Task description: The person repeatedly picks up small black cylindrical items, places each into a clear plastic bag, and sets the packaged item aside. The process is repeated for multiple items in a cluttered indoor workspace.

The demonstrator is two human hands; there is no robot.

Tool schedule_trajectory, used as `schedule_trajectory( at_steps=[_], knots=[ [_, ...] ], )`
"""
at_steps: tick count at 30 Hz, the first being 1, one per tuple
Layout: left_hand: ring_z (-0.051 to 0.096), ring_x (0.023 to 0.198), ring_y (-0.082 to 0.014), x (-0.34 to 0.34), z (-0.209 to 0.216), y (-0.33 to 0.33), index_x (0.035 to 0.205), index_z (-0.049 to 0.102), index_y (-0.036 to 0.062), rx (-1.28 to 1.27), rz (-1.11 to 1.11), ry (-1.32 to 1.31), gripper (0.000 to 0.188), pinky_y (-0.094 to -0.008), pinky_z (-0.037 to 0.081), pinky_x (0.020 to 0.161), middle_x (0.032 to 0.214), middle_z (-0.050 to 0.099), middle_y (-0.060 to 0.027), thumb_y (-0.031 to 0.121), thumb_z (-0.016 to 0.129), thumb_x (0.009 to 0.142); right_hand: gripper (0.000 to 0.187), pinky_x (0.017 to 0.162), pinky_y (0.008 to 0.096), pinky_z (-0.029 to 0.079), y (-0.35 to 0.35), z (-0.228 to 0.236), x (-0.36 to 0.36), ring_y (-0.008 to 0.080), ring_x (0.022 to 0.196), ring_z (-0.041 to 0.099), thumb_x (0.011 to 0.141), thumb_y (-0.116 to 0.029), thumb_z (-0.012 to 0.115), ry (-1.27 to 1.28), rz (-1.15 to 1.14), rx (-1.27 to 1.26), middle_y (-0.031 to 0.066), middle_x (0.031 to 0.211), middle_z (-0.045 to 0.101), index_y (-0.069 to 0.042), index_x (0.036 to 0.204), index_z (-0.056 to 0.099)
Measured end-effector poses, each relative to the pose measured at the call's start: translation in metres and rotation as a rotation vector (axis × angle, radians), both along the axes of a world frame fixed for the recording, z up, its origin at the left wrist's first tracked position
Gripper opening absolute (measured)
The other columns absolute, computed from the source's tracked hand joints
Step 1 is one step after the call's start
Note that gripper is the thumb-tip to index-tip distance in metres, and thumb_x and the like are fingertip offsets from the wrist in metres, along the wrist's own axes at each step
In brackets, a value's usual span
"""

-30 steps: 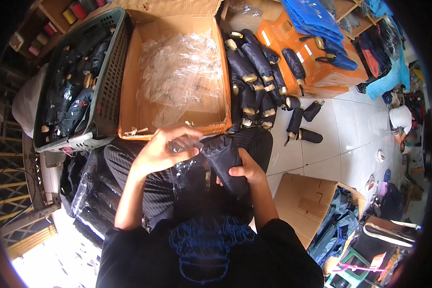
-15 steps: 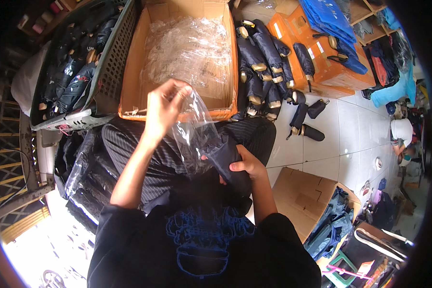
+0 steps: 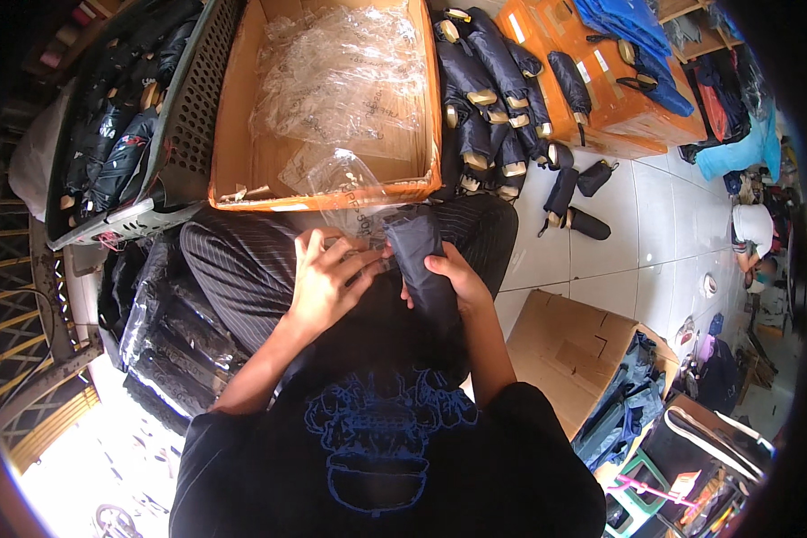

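My right hand [image 3: 458, 276] is wrapped round a dark navy folded umbrella [image 3: 419, 260] in its fabric sleeve, held tilted above my lap. Close to its left side, my left hand [image 3: 332, 276] has its fingers curled in a pinch on a clear plastic bag [image 3: 348, 184]. The bag stands up loosely beyond my left fingers, its far part lying over the near edge of a cardboard box [image 3: 332, 199]. Part of the bag's lower end is hidden by the left fingers.
Crumpled clear bags [image 3: 341, 76] lie in the box. A dark plastic crate [image 3: 193, 125] of folded umbrellas stands left. Several sleeved umbrellas [image 3: 489, 85] are piled right of the box, beside orange cartons [image 3: 614, 112]. An open carton [image 3: 574, 354] with dark fabric stands at lower right.
My left hand has come down toward my lap, and the bag now stretches away toward the box. The umbrella in my right hand has risen slightly and moved away from my body.
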State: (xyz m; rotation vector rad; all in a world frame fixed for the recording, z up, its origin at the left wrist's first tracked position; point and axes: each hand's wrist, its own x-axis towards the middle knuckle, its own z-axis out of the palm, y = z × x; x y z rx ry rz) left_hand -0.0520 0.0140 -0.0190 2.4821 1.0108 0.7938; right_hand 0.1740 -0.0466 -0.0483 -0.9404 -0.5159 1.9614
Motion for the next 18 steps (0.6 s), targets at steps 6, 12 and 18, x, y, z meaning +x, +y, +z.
schedule_trajectory(
  at_steps=[6, 12, 18],
  knots=[
    [0.058, 0.083, -0.0239, 0.008, -0.006, 0.007, 0.081, 0.068, 0.0059, -0.41, 0.233, -0.318, 0.011, -0.035, 0.044, 0.076, 0.083, 0.065, -0.0056, 0.001, 0.072, 0.072, 0.059, 0.057, 0.0356, 0.057, -0.008, 0.017, 0.0, 0.0268, 0.067, 0.067, 0.078, -0.028, 0.07, 0.162, -0.083, 0.154, 0.0198, 0.084, 0.065, 0.007, 0.12, 0.047],
    [0.059, 0.079, -0.0246, 0.015, -0.004, 0.003, 0.078, 0.065, 0.0038, -0.522, 0.196, -0.329, 0.01, -0.0334, 0.047, 0.073, 0.08, 0.065, -0.0082, 0.002, 0.073, 0.071, 0.065, 0.059, 0.0374, 0.058, -0.024, 0.016, -0.005, 0.028, 0.067, 0.068, 0.069, -0.031, 0.076, 0.011, -0.071, 0.008, 0.0243, 0.087, 0.066, 0.01, 0.112, 0.05],
    [0.06, 0.077, -0.0201, 0.01, -0.005, 0.005, 0.08, 0.065, 0.0024, -0.506, 0.13, -0.33, 0.009, -0.0308, 0.047, 0.073, 0.082, 0.067, -0.0073, 0.005, 0.073, 0.076, 0.061, 0.063, 0.0379, 0.058, -0.02, 0.021, -0.009, 0.0282, 0.068, 0.068, 0.07, -0.027, 0.076, -0.043, -0.088, 0.039, 0.0194, 0.08, 0.066, 0.008, 0.112, 0.051]
  ],
)
